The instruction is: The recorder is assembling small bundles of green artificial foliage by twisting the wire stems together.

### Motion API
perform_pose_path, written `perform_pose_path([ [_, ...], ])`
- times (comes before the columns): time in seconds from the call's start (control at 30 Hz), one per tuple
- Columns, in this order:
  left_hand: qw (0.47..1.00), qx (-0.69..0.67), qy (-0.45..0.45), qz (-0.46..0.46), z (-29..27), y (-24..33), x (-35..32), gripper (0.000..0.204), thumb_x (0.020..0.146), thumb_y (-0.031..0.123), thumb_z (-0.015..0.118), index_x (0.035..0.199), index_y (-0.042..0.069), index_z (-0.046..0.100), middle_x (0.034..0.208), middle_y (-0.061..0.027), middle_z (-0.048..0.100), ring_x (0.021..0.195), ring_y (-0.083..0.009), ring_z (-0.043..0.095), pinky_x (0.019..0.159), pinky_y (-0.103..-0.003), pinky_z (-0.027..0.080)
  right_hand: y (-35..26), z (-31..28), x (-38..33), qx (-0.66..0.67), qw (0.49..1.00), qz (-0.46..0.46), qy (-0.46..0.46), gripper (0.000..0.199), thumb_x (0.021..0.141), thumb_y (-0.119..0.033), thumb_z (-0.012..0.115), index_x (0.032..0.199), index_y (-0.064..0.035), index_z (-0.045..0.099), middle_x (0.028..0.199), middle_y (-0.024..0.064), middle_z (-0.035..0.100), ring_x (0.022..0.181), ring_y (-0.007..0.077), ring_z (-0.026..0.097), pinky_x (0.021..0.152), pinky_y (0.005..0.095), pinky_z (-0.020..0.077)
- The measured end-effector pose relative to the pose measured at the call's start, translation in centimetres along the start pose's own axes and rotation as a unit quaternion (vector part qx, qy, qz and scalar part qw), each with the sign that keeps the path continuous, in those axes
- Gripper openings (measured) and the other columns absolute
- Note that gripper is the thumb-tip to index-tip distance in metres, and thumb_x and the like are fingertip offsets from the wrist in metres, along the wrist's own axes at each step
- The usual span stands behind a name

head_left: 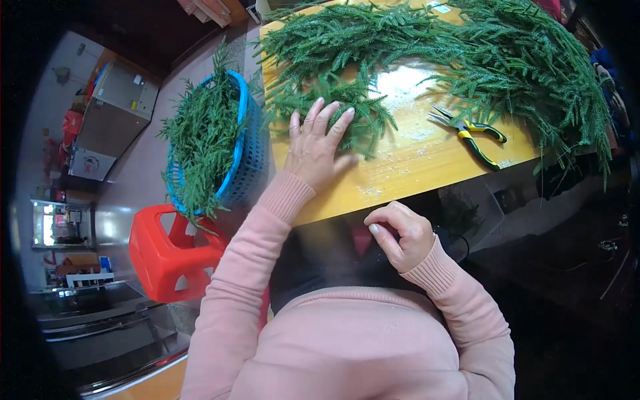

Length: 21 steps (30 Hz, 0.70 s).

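My left hand (316, 143) lies over a cluster of green artificial fir sprigs (360, 113) near the left edge of the wooden table (400, 180). Its fingers are spread and rest on the foliage, not wrapped round it. My right hand (402, 235) hovers just off the table's near edge, above my lap. Thumb and forefinger are curled close together, with nothing visible between them; the other fingers are folded out of sight. To the right on the tabletop lie pliers (471, 133) with black and yellow handles, their jaws pointing to the upper left.
A long fir garland (520, 67) covers the table's far side and hangs over its right edge. Pale crumbs (373, 192) are scattered on the wood. At left, a blue plastic basket (250, 147) full of greenery stands beside a red plastic stool (155, 257).
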<state>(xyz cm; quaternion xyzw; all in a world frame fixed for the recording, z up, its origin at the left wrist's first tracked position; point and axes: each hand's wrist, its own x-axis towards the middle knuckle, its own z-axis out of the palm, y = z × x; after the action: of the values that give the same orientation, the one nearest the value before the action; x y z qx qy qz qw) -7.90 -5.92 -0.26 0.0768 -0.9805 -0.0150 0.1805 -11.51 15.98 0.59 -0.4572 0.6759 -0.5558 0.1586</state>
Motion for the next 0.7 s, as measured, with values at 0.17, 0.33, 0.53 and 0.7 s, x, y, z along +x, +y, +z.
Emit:
perform_pose_path([
  [0.17, 0.999, -0.002, -0.034, 0.039, -3.8, 0.6, 0.1, 0.083, 0.065, 0.044, 0.073, 0.136, 0.021, 0.037, 0.134, -0.0103, 0.038, 0.127, -0.0301, 0.034, 0.102, -0.053, 0.023, 0.1, 0.0, -0.2, -0.018, 0.999, -0.026, 0.010, 0.009, 0.076, 0.000, 0.059, 0.085, -0.0032, 0.060, 0.071, 0.0111, 0.055, 0.061, 0.0250, 0.056, 0.056, 0.0307, 0.0448],
  [0.33, 0.997, -0.046, -0.040, 0.045, -8.5, 0.5, 3.0, 0.056, 0.075, 0.033, 0.068, 0.124, 0.015, 0.050, 0.114, -0.0104, 0.054, 0.103, -0.0279, 0.053, 0.089, -0.043, 0.039, -0.1, -0.3, 0.1, -0.017, 0.999, -0.029, 0.005, 0.009, 0.076, 0.001, 0.059, 0.083, -0.0037, 0.060, 0.070, 0.0111, 0.055, 0.060, 0.0259, 0.056, 0.055, 0.0314, 0.0445],
  [0.53, 0.982, -0.148, 0.103, 0.058, -9.2, -2.4, 10.3, 0.020, 0.084, 0.022, 0.059, 0.099, 0.008, 0.063, 0.084, -0.0130, 0.063, 0.076, -0.0284, 0.062, 0.067, -0.034, 0.049, 0.2, -0.8, 0.4, -0.031, 0.999, -0.043, 0.006, 0.012, 0.075, 0.002, 0.060, 0.084, -0.0039, 0.059, 0.069, 0.0116, 0.054, 0.060, 0.0275, 0.055, 0.054, 0.0330, 0.0450],
  [0.7, 0.983, -0.146, 0.112, 0.026, -7.2, -6.6, 17.0, 0.019, 0.087, 0.018, 0.057, 0.100, 0.005, 0.064, 0.088, -0.0087, 0.066, 0.081, -0.0155, 0.064, 0.071, -0.027, 0.050, 0.6, -1.2, 0.8, -0.085, 0.994, -0.068, -0.013, 0.016, 0.073, 0.003, 0.062, 0.087, -0.0031, 0.057, 0.069, 0.0122, 0.054, 0.059, 0.0286, 0.056, 0.053, 0.0348, 0.0460],
])
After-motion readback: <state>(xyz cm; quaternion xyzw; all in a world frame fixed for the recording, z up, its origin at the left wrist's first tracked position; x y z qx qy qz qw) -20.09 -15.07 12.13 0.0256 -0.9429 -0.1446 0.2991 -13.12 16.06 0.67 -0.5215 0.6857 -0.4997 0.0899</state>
